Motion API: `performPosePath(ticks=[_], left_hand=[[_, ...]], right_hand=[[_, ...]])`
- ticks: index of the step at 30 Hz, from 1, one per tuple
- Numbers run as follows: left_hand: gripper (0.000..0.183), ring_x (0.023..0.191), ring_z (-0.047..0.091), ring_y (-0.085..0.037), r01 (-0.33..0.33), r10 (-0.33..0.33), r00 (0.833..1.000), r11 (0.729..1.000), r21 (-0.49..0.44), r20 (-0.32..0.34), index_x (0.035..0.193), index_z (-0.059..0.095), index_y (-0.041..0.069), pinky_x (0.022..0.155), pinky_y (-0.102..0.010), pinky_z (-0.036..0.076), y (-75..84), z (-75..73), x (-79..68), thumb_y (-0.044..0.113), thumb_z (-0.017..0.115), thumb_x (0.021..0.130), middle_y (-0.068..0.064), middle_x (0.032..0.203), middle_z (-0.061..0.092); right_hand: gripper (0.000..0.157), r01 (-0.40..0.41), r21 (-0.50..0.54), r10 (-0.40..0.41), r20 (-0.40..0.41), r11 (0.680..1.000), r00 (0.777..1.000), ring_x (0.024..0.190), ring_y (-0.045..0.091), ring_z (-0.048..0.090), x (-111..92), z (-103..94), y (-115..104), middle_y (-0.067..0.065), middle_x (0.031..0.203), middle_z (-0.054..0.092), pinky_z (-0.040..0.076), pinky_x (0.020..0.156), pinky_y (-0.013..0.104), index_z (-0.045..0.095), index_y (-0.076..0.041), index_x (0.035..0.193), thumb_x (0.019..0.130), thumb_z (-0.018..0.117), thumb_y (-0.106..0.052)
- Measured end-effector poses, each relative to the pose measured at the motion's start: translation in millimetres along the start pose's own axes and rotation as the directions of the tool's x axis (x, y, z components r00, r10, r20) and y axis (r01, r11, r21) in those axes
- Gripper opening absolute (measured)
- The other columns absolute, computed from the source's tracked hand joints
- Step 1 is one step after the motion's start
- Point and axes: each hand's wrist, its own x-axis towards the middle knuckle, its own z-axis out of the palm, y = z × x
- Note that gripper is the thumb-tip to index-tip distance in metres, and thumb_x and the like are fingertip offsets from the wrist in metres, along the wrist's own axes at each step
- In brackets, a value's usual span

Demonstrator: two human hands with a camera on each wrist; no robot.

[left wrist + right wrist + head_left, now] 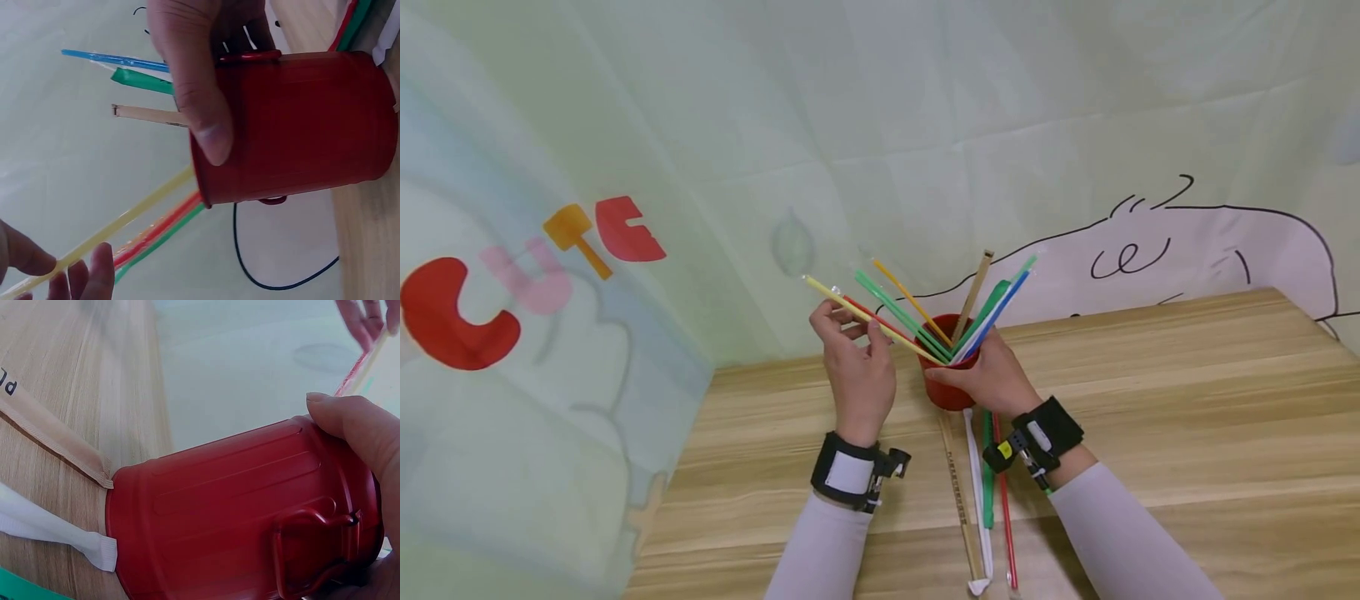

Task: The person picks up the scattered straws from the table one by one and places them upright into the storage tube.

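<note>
- Left hand (856, 367) pinches the yellow straw (131, 215) between thumb and fingers, toward its upper end; right hand (1000, 377) grips the red cup (946, 396) just below the rim.
- Yellow straw: its long axis slants, lower end in the mouth of the cup, upper end pointing up and leftward past the left fingertips in the head view.
- Left wrist is raised left of the cup, fingers bent toward the straw; whether they also touch the red straw (153, 236) close alongside, I cannot tell.
- Right hand comes from the right, thumb across the cup's near side, other fingers partly hidden behind it.
- Red cup is roughly upright, mouth up, with a wire handle (279, 556). Also in it: green straws (895, 308) and an orange straw (902, 292) leaning left; a brown stick (975, 287), a green-wrapped piece (991, 303) and a blue straw (1006, 302) leaning right.
- Below the cup, brown (958, 492), white (977, 475), green (988, 492) and red (1007, 533) lengths lie on the wooden table (1210, 400), pointing toward the person.
</note>
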Motion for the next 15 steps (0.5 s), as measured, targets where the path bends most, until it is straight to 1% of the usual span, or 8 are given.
performPosePath(ticks=[4, 6, 8, 10, 15], left_hand=[[0.044, 0.098, 0.068, -0.034, 0.024, -0.024, 1.000, 1.000, -0.005, 0.016, 0.138, 0.032, 0.005, 0.073, -0.031, 0.061, -9.2, 5.8, 0.0, 0.002, 0.056, 0.102, -0.018, 0.117, 0.051], [0.044, 0.099, 0.068, -0.032, 0.036, -0.036, 0.999, 0.999, 0.003, 0.030, 0.138, 0.032, 0.006, 0.073, -0.032, 0.061, -13.5, 8.5, -0.7, 0.002, 0.056, 0.102, -0.018, 0.118, 0.052], [0.044, 0.099, 0.069, -0.032, 0.042, -0.042, 0.998, 0.999, 0.021, 0.041, 0.138, 0.032, 0.006, 0.074, -0.033, 0.061, -17.5, 10.9, -1.6, 0.002, 0.056, 0.102, -0.018, 0.118, 0.052], [0.043, 0.099, 0.069, -0.034, 0.044, -0.046, 0.998, 0.999, 0.030, 0.048, 0.137, 0.032, 0.005, 0.075, -0.035, 0.062, -20.9, 12.9, -2.5, 0.002, 0.056, 0.102, -0.018, 0.118, 0.053], [0.043, 0.098, 0.070, -0.032, 0.062, -0.065, 0.996, 0.997, 0.053, 0.058, 0.136, 0.033, 0.005, 0.075, -0.037, 0.062, -27.6, 16.9, -5.1, 0.003, 0.058, 0.101, -0.018, 0.117, 0.054]], right_hand=[[0.082, -0.017, 0.010, 0.017, 0.003, 1.000, 1.000, 0.130, 0.030, 0.060, -1.2, -0.5, -1.3, 0.009, 0.139, 0.060, 0.052, 0.107, 0.054, 0.042, -0.015, 0.150, 0.084, 0.088, -0.033], [0.084, -0.034, 0.019, 0.034, 0.003, 0.999, 0.999, 0.130, 0.031, 0.059, -1.9, -0.6, -1.9, 0.010, 0.140, 0.059, 0.052, 0.107, 0.054, 0.041, -0.015, 0.150, 0.083, 0.088, -0.034], [0.085, -0.045, 0.024, 0.044, 0.004, 0.999, 0.999, 0.130, 0.031, 0.059, -2.4, -0.7, -2.1, 0.010, 0.140, 0.059, 0.052, 0.108, 0.054, 0.040, -0.014, 0.151, 0.084, 0.088, -0.034], [0.084, -0.051, 0.028, 0.050, 0.005, 0.998, 0.999, 0.130, 0.031, 0.059, -2.3, -0.4, -1.9, 0.010, 0.140, 0.059, 0.052, 0.108, 0.054, 0.040, -0.014, 0.150, 0.084, 0.088, -0.034], [0.081, -0.039, 0.034, 0.039, 0.004, 0.999, 0.999, 0.129, 0.029, 0.060, -1.2, -0.3, -0.2, 0.009, 0.138, 0.061, 0.052, 0.107, 0.054, 0.043, -0.016, 0.149, 0.084, 0.089, -0.031]])
